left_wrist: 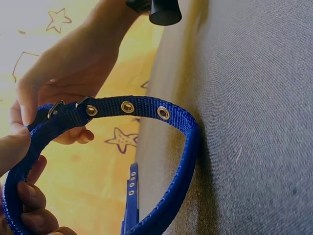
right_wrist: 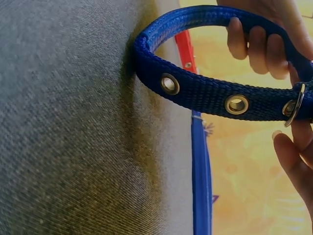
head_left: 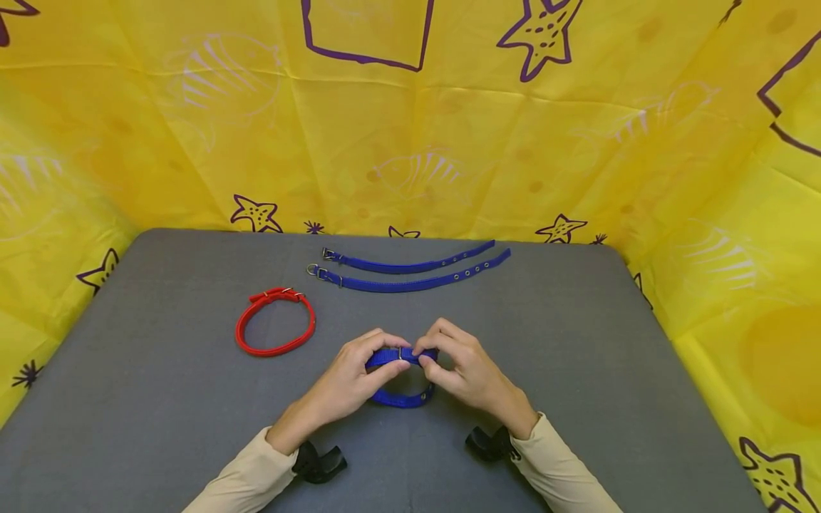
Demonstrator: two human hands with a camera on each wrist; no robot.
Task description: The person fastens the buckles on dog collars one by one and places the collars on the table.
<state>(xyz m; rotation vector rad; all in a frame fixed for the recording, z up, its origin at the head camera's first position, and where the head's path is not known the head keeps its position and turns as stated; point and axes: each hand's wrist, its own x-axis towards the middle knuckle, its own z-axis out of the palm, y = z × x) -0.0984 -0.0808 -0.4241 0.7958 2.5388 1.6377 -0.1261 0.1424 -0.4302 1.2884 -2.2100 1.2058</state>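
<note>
A blue collar, closed into a loop, stands on the table between my two hands. My left hand grips the band left of its metal buckle, thumb below and fingers above. On the other side of the buckle, my right hand pinches the strap between thumb and fingers. Metal-rimmed eyelets run along the band in the left wrist view, with the buckle near both hands. A metal ring crosses the strap in the right wrist view. Part of the loop is hidden behind my fingers.
Left of my hands lies a red collar buckled into a loop. Two blue collars, a farther one and a nearer one, lie unfastened toward the back of the grey table. Yellow printed cloth surrounds the back and sides.
</note>
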